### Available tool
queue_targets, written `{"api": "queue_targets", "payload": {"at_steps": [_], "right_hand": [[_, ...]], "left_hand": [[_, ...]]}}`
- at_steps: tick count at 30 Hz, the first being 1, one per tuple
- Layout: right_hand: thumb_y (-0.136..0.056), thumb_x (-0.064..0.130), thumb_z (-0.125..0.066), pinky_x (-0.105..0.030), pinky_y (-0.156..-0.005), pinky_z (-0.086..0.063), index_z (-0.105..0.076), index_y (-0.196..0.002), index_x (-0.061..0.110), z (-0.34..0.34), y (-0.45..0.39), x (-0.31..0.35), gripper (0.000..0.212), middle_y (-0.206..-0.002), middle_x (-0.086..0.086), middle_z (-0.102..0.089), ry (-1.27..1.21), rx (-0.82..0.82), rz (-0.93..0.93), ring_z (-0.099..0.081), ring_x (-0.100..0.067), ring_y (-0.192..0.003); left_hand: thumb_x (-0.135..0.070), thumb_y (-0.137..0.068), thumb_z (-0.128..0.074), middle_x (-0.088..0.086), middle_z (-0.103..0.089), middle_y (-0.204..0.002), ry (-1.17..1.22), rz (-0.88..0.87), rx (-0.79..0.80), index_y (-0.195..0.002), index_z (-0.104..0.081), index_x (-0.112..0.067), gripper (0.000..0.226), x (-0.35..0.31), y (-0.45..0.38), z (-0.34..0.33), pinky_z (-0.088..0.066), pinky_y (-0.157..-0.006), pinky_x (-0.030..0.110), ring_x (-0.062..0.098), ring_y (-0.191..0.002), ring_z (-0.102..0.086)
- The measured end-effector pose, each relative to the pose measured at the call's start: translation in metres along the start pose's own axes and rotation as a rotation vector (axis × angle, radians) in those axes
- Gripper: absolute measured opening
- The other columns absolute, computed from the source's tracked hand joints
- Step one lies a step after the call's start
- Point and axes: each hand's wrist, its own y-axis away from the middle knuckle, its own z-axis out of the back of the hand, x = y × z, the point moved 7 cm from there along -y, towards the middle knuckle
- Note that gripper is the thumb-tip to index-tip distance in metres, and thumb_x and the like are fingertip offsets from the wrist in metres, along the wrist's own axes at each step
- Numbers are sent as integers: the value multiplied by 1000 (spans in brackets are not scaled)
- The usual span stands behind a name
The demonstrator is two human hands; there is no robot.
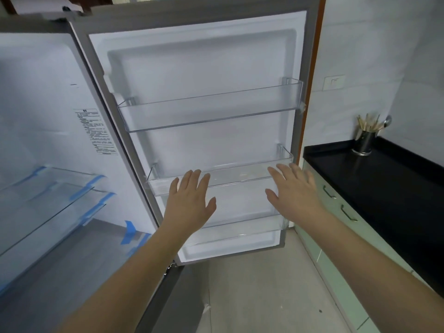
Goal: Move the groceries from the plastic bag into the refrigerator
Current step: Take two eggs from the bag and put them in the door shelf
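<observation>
The refrigerator [55, 111] stands with its door [204, 68] swung wide, and both hands reach toward the middle door bin [230, 174] — left hand [189, 200] and right hand [294, 191] each with fingers spread flat, holding nothing. The glass shelves [48, 193] at left are cut off by the frame edge and blurred. The printed label [96, 131] on the inner wall is too small to read — neither plastic bag nor groceries appears in view.
</observation>
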Motion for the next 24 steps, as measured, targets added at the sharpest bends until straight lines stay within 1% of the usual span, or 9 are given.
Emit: {"api": "queue_targets", "payload": {"at_steps": [3,6,7,10,13,16,19,21,24], "right_hand": [[-100,47,-34,-47,-115,-17,-27,-151,24,5,21,12,57,-156,-1,-32,-7,-9,6,-22,-27,-146],[-94,46,-35,-50,-104,-37,-54,-135,16,15,43,27,54,-136,-7,-58,-25,-110,1,-49,-33,-130],[-93,46,-34,-51,-102,-40,-57,-132,16,17,49,30,55,-133,-8,-61,-27,-130,-13,-52,-34,-127],[-95,46,-34,-49,-107,-34,-53,-138,18,23,71,45,54,-140,-4,-56,9,-103,-69,-48,-31,-132],[-92,48,-23,-49,-106,-37,-54,-137,17,32,95,56,63,-138,-3,-58,16,-100,-124,-49,-31,-130],[-96,48,-25,-46,-112,-30,-45,-144,21,35,122,68,58,-145,0,-50,24,-67,-171,-40,-28,-137],[-92,48,-20,-50,-110,-31,-51,-137,17,44,155,77,63,-136,-5,-57,71,-114,-217,-48,-32,-130],[-91,47,-22,-51,-113,-27,-48,-140,17,47,179,76,63,-138,-6,-55,96,-108,-273,-45,-33,-133],[-91,47,-18,-47,-117,-15,-39,-146,20,58,211,68,66,-148,-3,-46,105,-97,-367,-33,-29,-142]], "left_hand": [[-54,-96,-37,11,-40,-154,-18,-41,30,-147,-40,-16,63,0,14,-2,-22,-117,53,30,-144,-32],[-62,-93,-16,10,-37,-156,-1,-66,44,-148,-38,-18,75,2,25,5,-20,-117,52,30,-145,-31],[-64,-91,-12,9,-34,-157,5,-80,51,-150,-36,-19,77,3,29,7,-18,-118,52,29,-146,-28],[-65,-92,-14,9,-35,-157,36,-129,20,-148,-40,-20,76,7,38,21,-17,-119,51,30,-147,-27],[-65,-92,-16,7,-31,-159,83,-170,9,-149,-39,-23,74,12,47,38,-12,-119,49,28,-148,-23],[-65,-91,-15,6,-30,-159,132,-236,8,-150,-37,-24,74,10,69,48,-10,-119,48,27,-149,-22],[-66,-90,-13,4,-29,-160,185,-306,58,-151,-34,-26,76,0,89,49,-10,-119,46,26,-149,-21],[-66,-88,-8,3,-26,-161,207,-349,99,-152,-30,-28,78,-10,95,48,-9,-120,45,25,-149,-18],[-64,-88,-10,4,-32,-159,238,-443,102,-150,-36,-25,78,-37,105,59,-14,-118,46,25,-148,-25]]}}
